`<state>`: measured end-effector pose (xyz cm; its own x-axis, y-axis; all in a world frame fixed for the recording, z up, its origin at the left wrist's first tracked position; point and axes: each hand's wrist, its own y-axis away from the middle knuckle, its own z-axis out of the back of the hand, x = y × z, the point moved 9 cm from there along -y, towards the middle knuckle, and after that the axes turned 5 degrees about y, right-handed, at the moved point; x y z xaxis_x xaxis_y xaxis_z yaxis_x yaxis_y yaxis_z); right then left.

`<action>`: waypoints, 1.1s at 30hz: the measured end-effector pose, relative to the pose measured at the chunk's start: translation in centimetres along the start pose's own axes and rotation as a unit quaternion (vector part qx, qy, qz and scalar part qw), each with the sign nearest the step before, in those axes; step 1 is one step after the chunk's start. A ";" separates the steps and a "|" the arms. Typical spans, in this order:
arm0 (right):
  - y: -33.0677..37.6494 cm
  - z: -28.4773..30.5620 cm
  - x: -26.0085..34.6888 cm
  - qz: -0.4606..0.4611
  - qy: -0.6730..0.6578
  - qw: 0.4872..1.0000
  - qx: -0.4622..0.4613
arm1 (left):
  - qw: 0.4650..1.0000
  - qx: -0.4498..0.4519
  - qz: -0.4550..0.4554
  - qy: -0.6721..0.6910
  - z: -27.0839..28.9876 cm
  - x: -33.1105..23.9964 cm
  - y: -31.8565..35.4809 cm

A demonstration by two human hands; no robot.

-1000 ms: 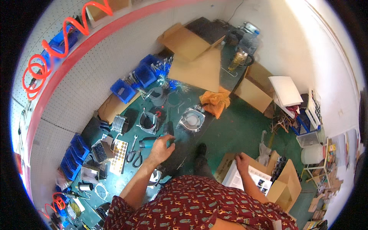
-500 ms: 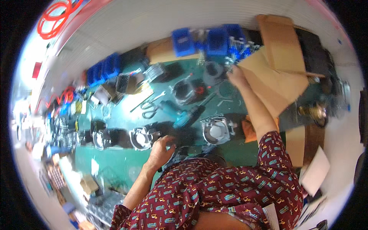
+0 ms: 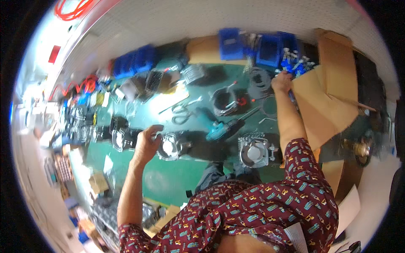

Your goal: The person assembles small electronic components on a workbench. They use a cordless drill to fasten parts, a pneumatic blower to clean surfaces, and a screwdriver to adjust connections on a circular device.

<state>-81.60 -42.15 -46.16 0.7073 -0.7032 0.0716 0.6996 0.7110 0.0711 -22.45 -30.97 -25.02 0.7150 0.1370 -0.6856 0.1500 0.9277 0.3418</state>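
My left hand [image 3: 147,143] is raised over the bench, fingers apart and nothing visible in them. It is between two silver metal housings, one [image 3: 169,146] to its right and another [image 3: 120,139] to its left. My right arm stretches to the far right. There my right hand [image 3: 282,82] has its fingers bunched beside a heap of blue and silver parts [image 3: 297,63]; what they hold, if anything, is hidden. A third metal housing [image 3: 255,151] sits nearer me. A teal power drill [image 3: 217,130] lies mid-bench.
Blue bins [image 3: 230,45] line the back edge. A cardboard box [image 3: 322,101] with raised flaps stands at right. Dark round rings [image 3: 259,79], a coiled cable [image 3: 223,101], and a wrench [image 3: 194,101] lie on the green bench [image 3: 168,181].
My left hand has moved left and away from me, from the right side of the middle housing to its left side. My right hand stays near the blue parts. The view has shifted.
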 end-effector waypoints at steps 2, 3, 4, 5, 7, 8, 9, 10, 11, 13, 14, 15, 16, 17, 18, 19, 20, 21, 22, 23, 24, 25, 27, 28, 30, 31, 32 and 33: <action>-2.1 -2.9 -2.7 0.032 0.043 0.997 -0.051 | 0.993 0.062 -0.068 -0.080 -1.2 1.9 -6.7; -1.8 -3.4 -1.6 0.056 0.052 0.997 -0.032 | 0.985 0.078 -0.094 -0.121 -2.0 4.0 -8.2; -1.4 -3.0 -0.5 0.082 0.062 0.995 -0.018 | 0.978 0.102 -0.080 -0.166 -3.3 7.7 -10.0; -0.6 -1.2 0.9 0.008 -0.028 0.999 0.023 | 0.970 0.111 -0.053 -0.208 -4.0 11.1 -10.8; -1.2 -0.8 -1.1 -0.055 -0.079 0.989 0.114 | 0.955 0.147 -0.117 -0.231 -7.2 11.5 -12.5; -1.1 -0.8 -2.1 -0.096 -0.115 0.984 0.099 | 0.948 0.155 -0.127 -0.248 -8.4 13.7 -13.8; -1.2 -1.1 -3.0 -0.132 -0.151 0.976 0.085 | 0.941 0.162 -0.133 -0.267 -9.8 15.9 -15.2; -1.1 -1.6 -2.9 -0.149 -0.166 0.966 0.130 | 0.936 0.175 -0.121 -0.281 -10.6 17.0 -15.6; -0.7 -1.7 -2.4 -0.172 -0.185 0.956 0.153 | 0.933 0.178 -0.104 -0.295 -11.1 18.2 -15.8; -0.8 -1.3 -3.0 -0.209 -0.156 0.964 0.050 | 0.922 0.179 -0.094 -0.331 -11.9 19.6 -16.3; -1.6 -2.6 -4.6 -0.218 -0.210 0.952 0.042 | 0.900 0.195 -0.117 -0.372 -12.4 17.4 -16.2; -2.0 -4.2 -6.5 -0.228 -0.262 0.937 0.036 | 0.884 0.204 -0.149 -0.392 -12.8 16.6 -16.3; -2.0 -4.1 -6.2 -0.224 -0.315 0.922 0.034 | 0.880 0.211 -0.148 -0.398 -12.9 17.3 -16.4; -1.8 -4.1 -5.6 -0.206 -0.370 0.905 0.031 | 0.876 0.219 -0.148 -0.404 -13.0 18.0 -16.6; -1.2 -4.0 -5.4 -0.188 -0.423 0.886 0.028 | 0.884 0.212 -0.152 -0.388 -12.5 18.5 -16.7; -0.7 -2.6 -4.7 -0.166 -0.474 0.864 0.021 | 0.894 0.203 -0.158 -0.368 -12.0 17.8 -16.9; 0.6 -0.6 -2.6 -0.185 -0.558 0.808 0.028 | 0.905 0.188 -0.153 -0.349 -11.1 17.8 -16.7; 1.3 1.0 -2.5 -0.170 -0.605 0.778 0.014 | 0.909 0.156 -0.198 -0.334 -11.0 18.2 -17.3; 1.6 2.4 -2.9 -0.155 -0.649 0.745 -0.002 | 0.894 0.147 -0.213 -0.367 -11.2 18.3 -17.6; 2.0 3.7 -3.3 -0.138 -0.690 0.710 -0.017 | 0.877 0.138 -0.227 -0.400 -11.5 18.3 -17.9; 2.4 5.9 -2.3 -0.086 -0.727 0.681 -0.010 | 0.874 0.155 -0.218 -0.405 -12.0 19.0 -18.4; 3.7 8.7 -1.0 -0.079 -0.762 0.642 0.003 | 0.870 0.170 -0.206 -0.414 -12.5 20.1 -19.0; 6.6 14.0 0.9 -0.065 -0.824 0.563 0.026 | 0.865 0.193 -0.183 -0.425 -13.6 21.2 -19.6; 7.4 14.6 0.4 -0.031 -0.793 0.607 0.043 | 0.862 0.204 -0.172 -0.432 -14.0 20.3 -19.7; 10.6 12.6 -0.8 -0.119 -0.717 0.682 0.078 | 0.872 0.224 -0.143 -0.411 -13.1 16.7 -18.8; 12.0 11.8 -1.7 -0.159 -0.657 0.732 0.092 | 0.871 0.227 -0.141 -0.412 -12.9 16.8 -19.0; 13.0 11.3 -2.3 -0.148 -0.658 0.729 0.116 | 0.859 0.232 -0.158 -0.428 -12.9 17.6 -19.0; 14.0 10.9 -3.3 -0.136 -0.659 0.726 0.139 | 0.847 0.236 -0.174 -0.444 -12.9 19.0 -19.4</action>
<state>-75.24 -29.94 -34.59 -0.2932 -0.3373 0.8946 0.6176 0.6474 0.4465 -20.60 -41.91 -52.93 0.7713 -0.6259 -0.1156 0.5635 0.5871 0.5811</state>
